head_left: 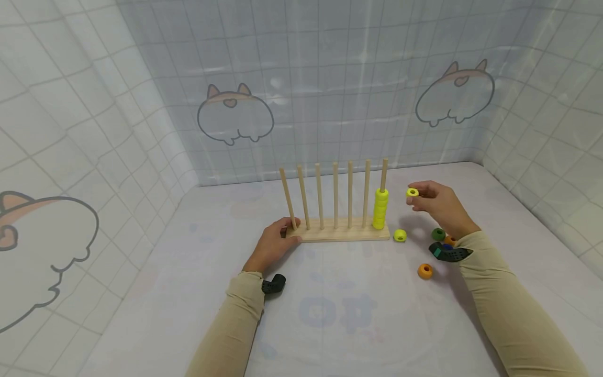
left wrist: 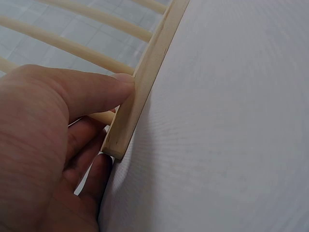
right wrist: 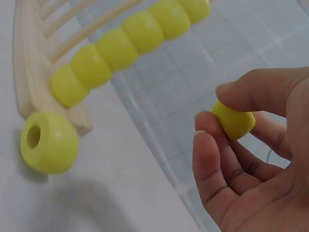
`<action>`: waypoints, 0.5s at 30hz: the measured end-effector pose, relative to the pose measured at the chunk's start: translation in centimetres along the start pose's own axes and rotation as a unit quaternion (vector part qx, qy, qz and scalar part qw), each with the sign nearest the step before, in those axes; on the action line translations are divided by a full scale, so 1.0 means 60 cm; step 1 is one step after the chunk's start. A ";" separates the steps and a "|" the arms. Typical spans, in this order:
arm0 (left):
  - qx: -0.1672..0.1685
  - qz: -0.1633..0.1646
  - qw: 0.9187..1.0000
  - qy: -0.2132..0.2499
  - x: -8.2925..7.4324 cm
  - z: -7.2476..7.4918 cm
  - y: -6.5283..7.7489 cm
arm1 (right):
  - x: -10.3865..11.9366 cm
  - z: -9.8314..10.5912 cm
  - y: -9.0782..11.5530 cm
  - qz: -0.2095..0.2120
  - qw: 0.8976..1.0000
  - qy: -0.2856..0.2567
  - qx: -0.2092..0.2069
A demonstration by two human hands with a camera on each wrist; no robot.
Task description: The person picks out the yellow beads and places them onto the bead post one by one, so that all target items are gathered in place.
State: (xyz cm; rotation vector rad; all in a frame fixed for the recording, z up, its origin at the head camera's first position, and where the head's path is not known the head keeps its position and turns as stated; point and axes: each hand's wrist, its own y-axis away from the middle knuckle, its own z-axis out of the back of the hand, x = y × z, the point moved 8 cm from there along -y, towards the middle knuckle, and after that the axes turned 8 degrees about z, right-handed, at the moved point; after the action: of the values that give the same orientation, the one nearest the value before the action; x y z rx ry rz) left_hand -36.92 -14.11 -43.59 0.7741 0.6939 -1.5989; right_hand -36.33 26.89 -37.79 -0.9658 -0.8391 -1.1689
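Observation:
A wooden rack (head_left: 344,236) with several upright pegs stands on the table. On its rightmost peg sits a stack of yellow beads (head_left: 380,210). My left hand (head_left: 273,243) grips the rack's left end; in the left wrist view the thumb presses the base's edge (left wrist: 140,96), with fingers behind and below it. Between thumb and fingers my right hand (head_left: 440,206) pinches a yellow bead (right wrist: 235,121), held in the air to the right of the stacked peg and apart from it. Another yellow bead (right wrist: 49,142) lies on the table by the base's right end.
An orange bead (head_left: 425,270) lies on the table right of the rack, nearer me. A green bead (head_left: 438,234), a second orange bead (head_left: 450,240) and a blue one are partly covered by my right wrist. A tiled-pattern curtain (head_left: 325,104) rises behind the table.

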 end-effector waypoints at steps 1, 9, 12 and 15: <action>-0.001 -0.001 1.000 0.000 0.000 0.000 0.000 | 0.004 0.000 0.000 0.006 1.000 -0.003 -0.003; 0.000 -0.001 1.000 0.010 -0.002 0.002 0.002 | 0.035 0.005 0.000 0.037 0.997 -0.055 -0.027; -0.001 -0.001 1.000 0.011 0.000 0.002 0.002 | 0.044 0.007 0.001 0.042 0.996 -0.074 -0.036; 0.001 -0.004 1.000 0.012 -0.001 0.000 0.003 | 0.054 0.007 -0.001 0.051 0.994 -0.090 -0.042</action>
State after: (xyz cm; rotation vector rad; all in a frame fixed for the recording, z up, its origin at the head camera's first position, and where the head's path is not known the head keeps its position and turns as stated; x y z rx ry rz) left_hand -36.76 -14.11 -43.54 0.7929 0.7136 -1.6011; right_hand -35.78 26.14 -34.69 -1.1836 -0.8786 -1.0465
